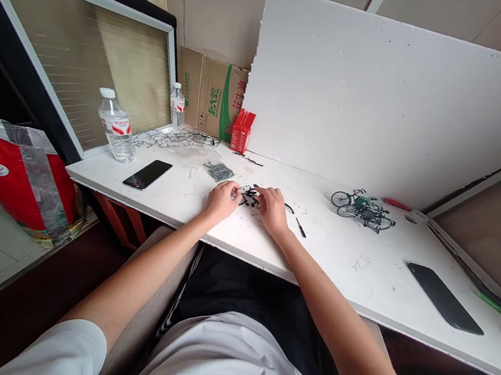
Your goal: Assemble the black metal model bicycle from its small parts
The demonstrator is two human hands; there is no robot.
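Note:
Over the white table, my left hand (224, 199) is closed in a pinch at the left end of a small, dark, partly built model bicycle (252, 193). My right hand (273, 209) closes its fingertips on the other side of it; the exact parts gripped are hidden by the fingers. Small loose black pieces lie around the hands, with a curved black part (290, 209) just right of my right hand. A short black screwdriver-like tool (301, 227) rests farther right. Beyond my left hand is a clear bag of bicycle parts (220, 172).
Several model bicycles (362, 209) stand on the right of the table (341, 267). A black phone (147, 174) and water bottle (121, 133) are left, a dark phone-like slab (446, 297) right. Thin black frames (178, 139), a red box (242, 131) and a white board (382, 100) are behind.

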